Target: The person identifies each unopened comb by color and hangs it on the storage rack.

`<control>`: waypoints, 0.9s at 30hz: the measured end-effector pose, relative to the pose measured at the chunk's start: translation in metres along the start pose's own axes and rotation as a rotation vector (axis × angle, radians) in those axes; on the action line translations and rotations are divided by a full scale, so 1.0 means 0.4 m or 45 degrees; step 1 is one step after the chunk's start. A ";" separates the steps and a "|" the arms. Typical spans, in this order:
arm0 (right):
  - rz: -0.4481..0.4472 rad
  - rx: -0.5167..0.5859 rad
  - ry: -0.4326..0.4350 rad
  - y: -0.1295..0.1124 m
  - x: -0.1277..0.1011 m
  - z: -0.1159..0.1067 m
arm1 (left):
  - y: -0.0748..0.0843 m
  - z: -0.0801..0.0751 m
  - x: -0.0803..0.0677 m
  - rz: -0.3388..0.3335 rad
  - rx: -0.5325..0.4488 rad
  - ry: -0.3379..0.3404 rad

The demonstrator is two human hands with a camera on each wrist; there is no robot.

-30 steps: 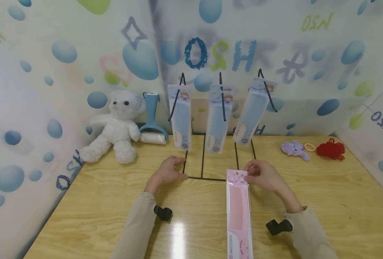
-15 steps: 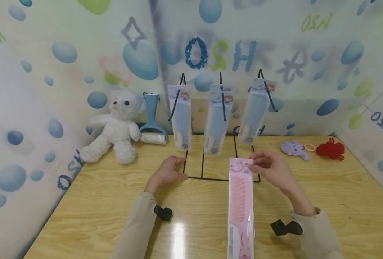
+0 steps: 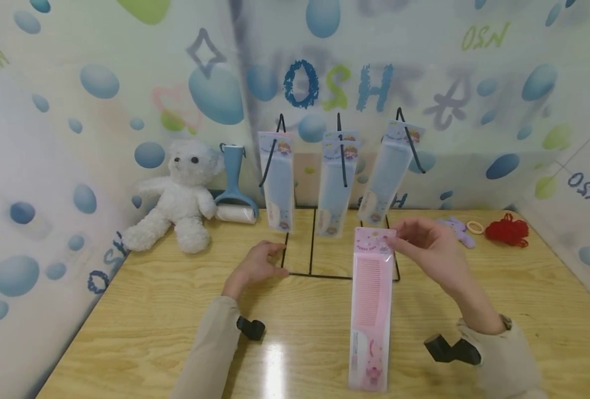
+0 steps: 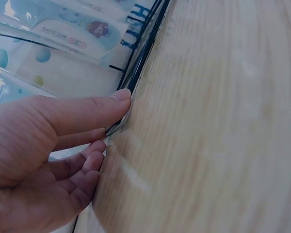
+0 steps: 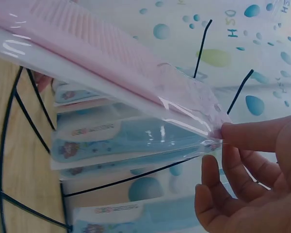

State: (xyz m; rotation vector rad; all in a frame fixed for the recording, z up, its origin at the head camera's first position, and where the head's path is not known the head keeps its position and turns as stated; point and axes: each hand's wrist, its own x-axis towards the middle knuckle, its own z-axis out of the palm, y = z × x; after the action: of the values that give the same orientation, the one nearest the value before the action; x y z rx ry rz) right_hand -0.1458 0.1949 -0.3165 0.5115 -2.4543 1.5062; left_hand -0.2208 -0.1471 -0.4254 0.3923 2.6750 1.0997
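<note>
My right hand (image 3: 432, 252) pinches the top corner of a pink comb in a clear package (image 3: 371, 310), which hangs upright in front of a black wire display rack (image 3: 325, 276). In the right wrist view, thumb and fingertips hold the package near its hang hole. My left hand (image 3: 259, 261) grips the front left corner of the rack's base, thumb on the wire in the left wrist view. Blue packaged combs hang from the rack's hooks: one on the left (image 3: 279, 183), overlapping ones in the middle (image 3: 337, 185), one tilted on the right (image 3: 387, 172).
A white teddy bear (image 3: 182, 191) and a blue lint roller (image 3: 234, 183) stand left of the rack. At the back right lie a purple plush toy (image 3: 457, 230), a yellow ring (image 3: 475, 228) and red yarn (image 3: 507, 230). A patterned curtain backs the wooden table (image 3: 150, 327).
My right hand has raised the pink comb package and moved slightly right, bringing its lower end into view. The blue combs at middle and right have swayed. The left hand has stayed put.
</note>
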 end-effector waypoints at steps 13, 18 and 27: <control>-0.185 -0.085 0.072 -0.093 0.020 -0.054 | 0.004 0.000 0.000 -0.004 0.021 -0.003; -0.231 -0.106 0.107 -0.116 0.027 -0.061 | 0.002 0.001 0.000 -0.014 0.015 -0.003; -0.235 -0.080 0.171 -0.133 0.037 -0.079 | 0.001 0.002 0.001 -0.015 0.001 0.003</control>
State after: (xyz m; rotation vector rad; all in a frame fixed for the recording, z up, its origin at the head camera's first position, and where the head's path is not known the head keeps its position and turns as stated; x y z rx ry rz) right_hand -0.1380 0.1985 -0.2534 0.5871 -2.2764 1.3409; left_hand -0.2207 -0.1462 -0.4256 0.3748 2.6764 1.0967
